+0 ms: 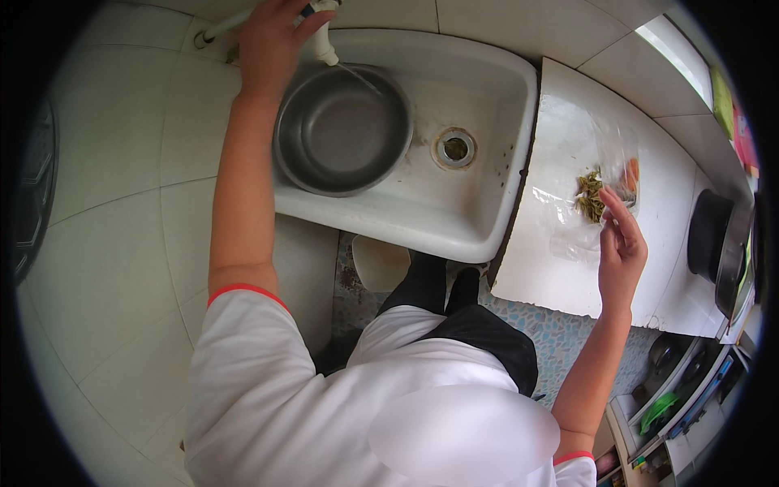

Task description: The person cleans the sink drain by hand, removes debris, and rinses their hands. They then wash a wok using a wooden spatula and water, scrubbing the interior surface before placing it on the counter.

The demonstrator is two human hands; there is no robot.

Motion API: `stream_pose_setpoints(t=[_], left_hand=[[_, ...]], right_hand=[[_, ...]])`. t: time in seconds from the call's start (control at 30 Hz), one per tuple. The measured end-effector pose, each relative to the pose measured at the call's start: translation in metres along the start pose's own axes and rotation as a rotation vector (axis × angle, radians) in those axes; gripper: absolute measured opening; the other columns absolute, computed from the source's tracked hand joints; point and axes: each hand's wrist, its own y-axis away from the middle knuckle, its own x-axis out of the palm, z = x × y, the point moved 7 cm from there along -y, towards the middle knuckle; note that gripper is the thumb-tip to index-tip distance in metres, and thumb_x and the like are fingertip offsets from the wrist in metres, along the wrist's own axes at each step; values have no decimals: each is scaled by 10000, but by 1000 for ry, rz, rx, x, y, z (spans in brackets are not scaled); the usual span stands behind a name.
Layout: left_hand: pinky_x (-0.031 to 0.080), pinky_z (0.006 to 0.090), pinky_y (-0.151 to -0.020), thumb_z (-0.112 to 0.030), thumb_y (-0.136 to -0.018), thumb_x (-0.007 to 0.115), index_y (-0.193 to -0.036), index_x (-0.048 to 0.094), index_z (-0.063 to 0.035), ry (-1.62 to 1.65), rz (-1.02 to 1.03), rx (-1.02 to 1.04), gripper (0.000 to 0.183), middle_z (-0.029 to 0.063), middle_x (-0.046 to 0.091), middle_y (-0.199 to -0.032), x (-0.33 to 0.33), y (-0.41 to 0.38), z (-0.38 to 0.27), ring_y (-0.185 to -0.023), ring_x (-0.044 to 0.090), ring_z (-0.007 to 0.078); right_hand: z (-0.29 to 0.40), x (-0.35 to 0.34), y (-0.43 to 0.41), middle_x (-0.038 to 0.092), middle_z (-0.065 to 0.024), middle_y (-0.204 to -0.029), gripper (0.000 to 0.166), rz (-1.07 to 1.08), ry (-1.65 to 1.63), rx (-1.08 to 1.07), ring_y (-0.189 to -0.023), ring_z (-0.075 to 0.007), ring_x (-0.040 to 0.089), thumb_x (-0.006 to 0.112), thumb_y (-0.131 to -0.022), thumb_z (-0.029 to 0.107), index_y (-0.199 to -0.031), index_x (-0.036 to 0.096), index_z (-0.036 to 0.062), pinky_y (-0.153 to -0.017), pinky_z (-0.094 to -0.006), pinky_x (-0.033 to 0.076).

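Note:
My left hand (271, 52) is at the white tap (324, 45), thumb across its body; its fingertips are partly cut off by the top edge. From the spout a thin stream of water (359, 78) falls at a slant towards a grey metal basin (353, 131), which rests in the left part of the white sink (481, 73). My right hand (624, 237) hovers empty over the counter with loosely bent fingers. Just beyond its fingertips, dried-looking greenish strips (589, 196) lie on a clear plastic bag (575, 237), beside an orange piece of food (631, 175).
The sink drain (455, 148) holds some greenish scraps. Dark pots (709, 234) stand at the counter's (560, 280) right end. A pale tub (381, 263) sits on the floor below the sink. Open shelves (669, 395) with kitchenware are at lower right.

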Motion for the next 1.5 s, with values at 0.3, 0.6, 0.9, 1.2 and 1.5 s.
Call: stream_pose_setpoints(t=[0.3, 0.6, 0.9, 1.2, 1.5], left_hand=[[439, 410, -666, -232, -785, 658, -853, 617, -31, -22, 136, 32, 216, 128, 485, -852, -4, -15, -21, -766, 521, 302], [439, 417, -645, -264, -818, 625, -769, 597, -32, -83, 84, 19, 240, 139, 474, -829, -2, -15, -16, -767, 524, 312], [457, 406, -669, -316, -871, 570, -731, 622, 28, -218, 98, -6, 374, 182, 511, -831, 1, -18, -20, -782, 538, 312], [469, 430, -654, -318, -902, 518, -713, 628, 48, -305, 187, -140, 426, 223, 539, -881, 5, -25, -22, -766, 551, 323], [467, 428, -683, -280, -896, 512, -863, 619, 52, -278, 326, -287, 350, 199, 520, -932, 4, -23, -23, -792, 541, 325]], right_hand=[[2, 0, 2, 613, -98, -1155, 377, 12, -46, -4, -1091, -163, 556, 433, -845, -111, -1129, 626, 46, -911, -270, 431], [6, -3, 1, 604, -100, -1167, 338, 23, 14, 20, -1098, -161, 555, 443, -867, -93, -1128, 619, 31, -918, -266, 424], [3, -3, 3, 604, -86, -1166, 352, 26, -18, 27, -1076, -132, 555, 438, -856, -104, -1132, 615, 25, -900, -243, 425], [3, -5, 4, 605, -81, -1167, 362, 19, 9, 22, -1049, -121, 559, 438, -852, -104, -1140, 613, 30, -891, -239, 425], [4, -7, 4, 613, -72, -1161, 332, 0, -7, 26, -956, -87, 569, 481, -862, -73, -1134, 624, 53, -783, -210, 432]])
